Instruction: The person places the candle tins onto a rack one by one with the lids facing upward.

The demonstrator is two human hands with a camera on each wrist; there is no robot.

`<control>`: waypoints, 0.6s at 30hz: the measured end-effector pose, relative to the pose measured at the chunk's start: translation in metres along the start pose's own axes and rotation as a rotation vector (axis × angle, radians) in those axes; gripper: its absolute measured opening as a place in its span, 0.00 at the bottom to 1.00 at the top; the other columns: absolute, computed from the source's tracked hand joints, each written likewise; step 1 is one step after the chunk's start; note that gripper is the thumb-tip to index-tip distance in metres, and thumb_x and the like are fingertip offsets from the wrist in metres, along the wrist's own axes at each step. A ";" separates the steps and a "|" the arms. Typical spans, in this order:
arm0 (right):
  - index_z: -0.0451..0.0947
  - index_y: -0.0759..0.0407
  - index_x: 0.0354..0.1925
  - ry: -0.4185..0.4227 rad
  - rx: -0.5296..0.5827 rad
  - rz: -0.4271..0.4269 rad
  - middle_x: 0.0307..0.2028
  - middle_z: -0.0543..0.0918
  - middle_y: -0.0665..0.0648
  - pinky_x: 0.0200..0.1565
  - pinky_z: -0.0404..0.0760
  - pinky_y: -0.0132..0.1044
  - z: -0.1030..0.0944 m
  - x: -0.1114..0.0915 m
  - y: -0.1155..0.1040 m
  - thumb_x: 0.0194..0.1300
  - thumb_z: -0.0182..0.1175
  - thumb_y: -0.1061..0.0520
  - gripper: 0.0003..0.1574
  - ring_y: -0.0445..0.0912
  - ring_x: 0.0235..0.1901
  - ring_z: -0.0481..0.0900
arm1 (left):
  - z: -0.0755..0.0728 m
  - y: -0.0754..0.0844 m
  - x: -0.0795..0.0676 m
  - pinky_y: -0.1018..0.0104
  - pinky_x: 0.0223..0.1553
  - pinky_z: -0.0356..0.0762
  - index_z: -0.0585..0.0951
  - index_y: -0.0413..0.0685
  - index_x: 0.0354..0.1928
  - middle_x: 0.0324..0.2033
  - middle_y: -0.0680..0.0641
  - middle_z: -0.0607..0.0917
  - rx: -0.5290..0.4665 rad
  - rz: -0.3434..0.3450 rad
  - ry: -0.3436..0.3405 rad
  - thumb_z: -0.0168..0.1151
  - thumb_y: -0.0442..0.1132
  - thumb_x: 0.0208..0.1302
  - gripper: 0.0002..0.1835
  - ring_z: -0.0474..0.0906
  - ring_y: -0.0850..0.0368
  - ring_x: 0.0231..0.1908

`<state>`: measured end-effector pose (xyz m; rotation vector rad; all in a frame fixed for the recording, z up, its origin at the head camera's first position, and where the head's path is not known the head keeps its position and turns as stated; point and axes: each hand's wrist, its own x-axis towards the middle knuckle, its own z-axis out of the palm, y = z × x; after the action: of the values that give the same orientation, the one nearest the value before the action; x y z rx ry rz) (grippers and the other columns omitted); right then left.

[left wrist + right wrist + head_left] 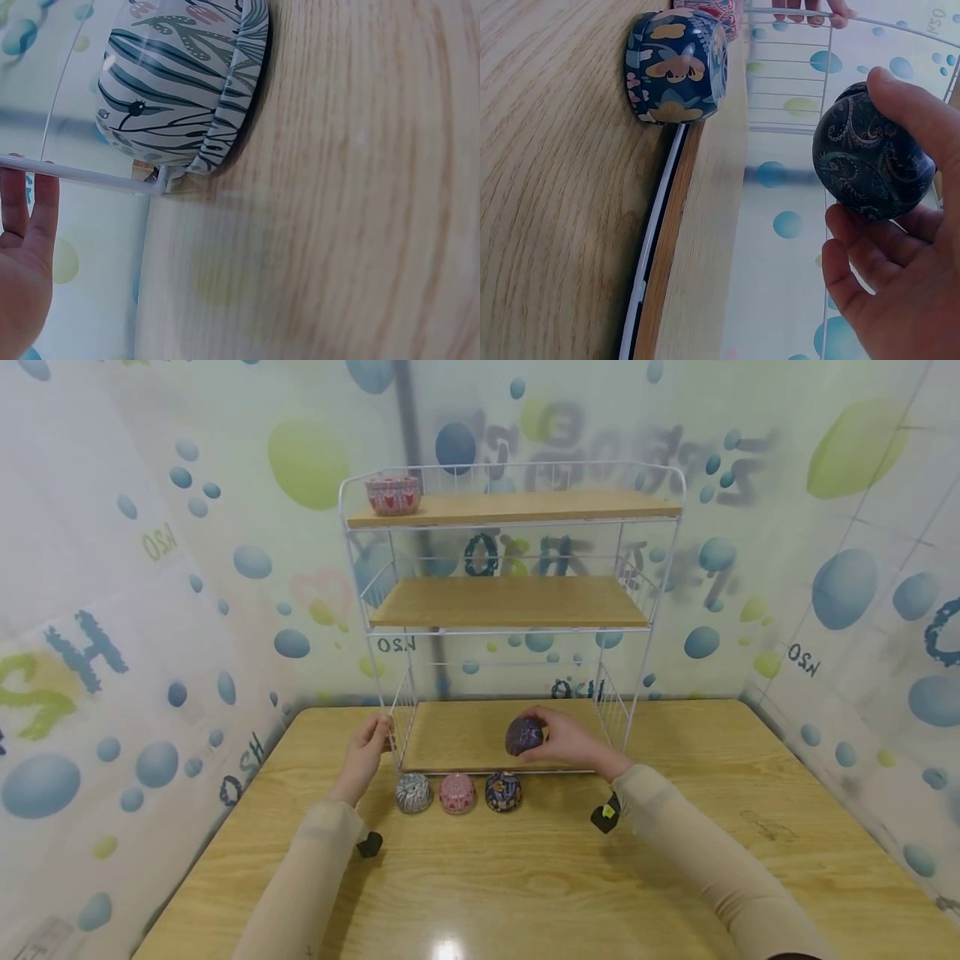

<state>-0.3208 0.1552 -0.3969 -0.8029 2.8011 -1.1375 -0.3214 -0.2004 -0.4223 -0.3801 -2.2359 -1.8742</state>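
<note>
We see walls (247, 627) printed with blue and green spots around a yellowish wood tabletop (525, 877), whose front stretch and right side give open room for moving. Towards its far edge stands a white wire rack (510, 631) with three wooden levels and railed sides. The top shelf (555, 506) carries a pink heart-patterned tin (393, 496) at its left end; below come the middle shelf (510, 602) and bottom shelf (457, 731), the latter's front edge just above the tabletop.

The left hand (366, 747) grips the rack's left side frame. The right hand (566, 739) holds a dark paisley tin (523, 736) between thumb and fingers, over the bottom shelf near its front edge, apart from the wood. We find it rounded and glossy, deep blue to purple, with pale curling motifs.

Just before that edge, three small tins stand in a row with narrow gaps: a white tin (413, 793) with dark green leaf stripes at left, a second pink tin (457, 793) in the middle, and a navy flowered tin (502, 792) at right. What any tin holds, we cannot tell from these angles.
</note>
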 end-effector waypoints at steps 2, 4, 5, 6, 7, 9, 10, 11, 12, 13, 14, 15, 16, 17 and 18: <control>0.67 0.65 0.63 -0.001 0.024 0.003 0.53 0.76 0.62 0.45 0.81 0.44 0.000 0.000 0.000 0.52 0.74 0.53 0.44 0.55 0.51 0.76 | 0.000 0.000 0.001 0.56 0.45 0.79 0.70 0.27 0.44 0.41 0.29 0.72 0.006 0.002 0.003 0.43 0.41 0.78 0.18 0.75 0.45 0.38; 0.67 0.65 0.63 0.000 0.040 0.008 0.53 0.76 0.63 0.45 0.81 0.43 0.000 0.000 0.000 0.52 0.74 0.53 0.45 0.56 0.51 0.75 | 0.000 0.000 0.001 0.57 0.44 0.80 0.71 0.30 0.42 0.40 0.30 0.72 0.013 -0.001 0.006 0.44 0.41 0.78 0.17 0.76 0.55 0.35; 0.67 0.65 0.63 0.001 0.049 0.012 0.53 0.76 0.63 0.44 0.81 0.43 0.000 0.000 0.000 0.53 0.74 0.53 0.45 0.56 0.51 0.75 | 0.000 0.000 0.001 0.58 0.44 0.80 0.72 0.32 0.41 0.40 0.30 0.72 0.013 -0.005 0.007 0.44 0.41 0.78 0.16 0.75 0.59 0.34; 0.66 0.65 0.64 0.003 0.055 0.016 0.54 0.76 0.63 0.45 0.82 0.43 0.000 0.000 0.000 0.53 0.74 0.53 0.45 0.56 0.51 0.75 | 0.000 0.000 0.001 0.58 0.44 0.80 0.72 0.34 0.40 0.40 0.30 0.72 0.010 -0.008 0.009 0.44 0.41 0.78 0.15 0.75 0.60 0.33; 0.66 0.65 0.64 0.006 0.061 0.019 0.54 0.76 0.63 0.45 0.81 0.44 0.001 0.001 0.000 0.52 0.74 0.53 0.45 0.57 0.52 0.75 | 0.000 0.000 0.001 0.58 0.44 0.80 0.72 0.36 0.40 0.39 0.29 0.73 0.009 -0.011 0.010 0.44 0.41 0.78 0.14 0.75 0.61 0.33; 0.66 0.64 0.64 0.012 0.063 0.030 0.54 0.76 0.63 0.46 0.81 0.44 0.002 0.001 0.000 0.52 0.75 0.53 0.45 0.57 0.52 0.75 | 0.000 0.000 0.001 0.56 0.45 0.80 0.73 0.38 0.39 0.39 0.29 0.73 0.000 -0.015 0.009 0.45 0.40 0.78 0.13 0.76 0.55 0.34; 0.66 0.64 0.64 0.015 0.062 0.034 0.54 0.76 0.63 0.47 0.81 0.45 0.002 0.002 0.000 0.52 0.75 0.53 0.45 0.57 0.52 0.75 | 0.000 0.000 0.001 0.55 0.45 0.80 0.73 0.38 0.39 0.38 0.29 0.73 -0.002 -0.016 0.007 0.44 0.40 0.78 0.13 0.76 0.52 0.35; 0.66 0.64 0.64 0.015 0.063 0.037 0.54 0.76 0.63 0.48 0.80 0.46 0.002 0.002 -0.001 0.52 0.75 0.53 0.46 0.57 0.52 0.75 | 0.000 -0.001 0.001 0.55 0.45 0.80 0.73 0.38 0.38 0.38 0.29 0.73 -0.005 -0.017 0.007 0.44 0.40 0.78 0.13 0.76 0.49 0.36; 0.66 0.63 0.64 0.016 0.064 0.042 0.54 0.76 0.63 0.48 0.80 0.46 0.002 0.002 -0.001 0.52 0.75 0.53 0.46 0.57 0.52 0.75 | -0.001 -0.002 0.002 0.55 0.45 0.80 0.73 0.38 0.38 0.37 0.30 0.73 -0.005 -0.017 0.008 0.44 0.39 0.78 0.12 0.76 0.46 0.36; 0.66 0.63 0.64 0.019 0.064 0.045 0.54 0.76 0.63 0.49 0.80 0.47 0.003 0.002 -0.001 0.52 0.75 0.53 0.46 0.56 0.52 0.75 | -0.001 -0.005 0.003 0.55 0.44 0.80 0.73 0.37 0.39 0.37 0.31 0.74 -0.007 -0.019 0.009 0.44 0.39 0.78 0.13 0.75 0.45 0.37; 0.67 0.63 0.64 0.021 0.062 0.048 0.54 0.76 0.63 0.49 0.80 0.47 0.003 0.002 -0.002 0.51 0.75 0.53 0.46 0.56 0.52 0.75 | -0.002 -0.008 0.004 0.56 0.44 0.80 0.73 0.37 0.39 0.36 0.33 0.74 -0.012 -0.020 0.011 0.44 0.40 0.78 0.13 0.75 0.43 0.37; 0.67 0.62 0.64 0.020 0.064 0.051 0.54 0.76 0.62 0.49 0.80 0.47 0.003 0.003 -0.002 0.51 0.75 0.53 0.46 0.56 0.52 0.75 | -0.002 -0.012 0.006 0.57 0.44 0.80 0.72 0.36 0.40 0.36 0.34 0.74 -0.014 -0.023 0.015 0.45 0.40 0.78 0.13 0.75 0.43 0.37; 0.67 0.62 0.64 0.021 0.065 0.050 0.54 0.76 0.62 0.49 0.80 0.47 0.003 0.002 -0.003 0.51 0.75 0.53 0.45 0.56 0.52 0.75 | -0.003 -0.016 0.007 0.59 0.43 0.80 0.72 0.35 0.40 0.36 0.36 0.74 -0.014 -0.024 0.019 0.45 0.41 0.77 0.14 0.75 0.44 0.37; 0.67 0.63 0.63 0.021 0.074 0.050 0.54 0.76 0.63 0.49 0.80 0.47 0.003 0.002 -0.003 0.51 0.75 0.53 0.45 0.56 0.52 0.75 | -0.003 -0.019 0.009 0.61 0.43 0.80 0.72 0.34 0.41 0.36 0.37 0.74 -0.018 -0.026 0.024 0.45 0.42 0.77 0.15 0.75 0.44 0.37; 0.67 0.63 0.63 0.022 0.079 0.052 0.53 0.76 0.62 0.49 0.80 0.46 0.003 0.002 -0.004 0.51 0.75 0.53 0.45 0.56 0.52 0.75 | -0.003 -0.023 0.010 0.62 0.42 0.80 0.71 0.33 0.42 0.35 0.37 0.74 -0.016 -0.027 0.028 0.45 0.43 0.77 0.17 0.75 0.43 0.37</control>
<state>-0.3206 0.1499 -0.3965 -0.7111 2.7570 -1.2477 -0.3388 -0.2066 -0.4402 -0.3260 -2.2199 -1.9001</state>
